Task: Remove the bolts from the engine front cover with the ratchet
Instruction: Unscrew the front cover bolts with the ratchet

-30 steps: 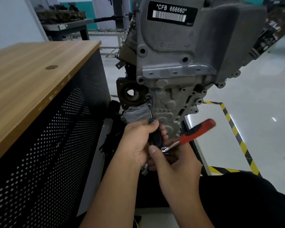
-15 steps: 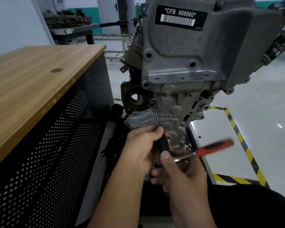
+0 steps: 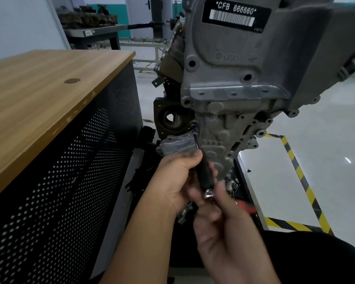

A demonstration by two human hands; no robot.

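The ratchet's red handle is blurred and mostly hidden behind the right hand, itself smeared by motion

A black label stuck near the top of the grey engine front cover reads "*CFB 666660*" in white, with a white barcode directly beneath. Lower on the same cover, a four-ring emblem is cast into the metal. Small print at the label's lower right corner is too tiny to read.
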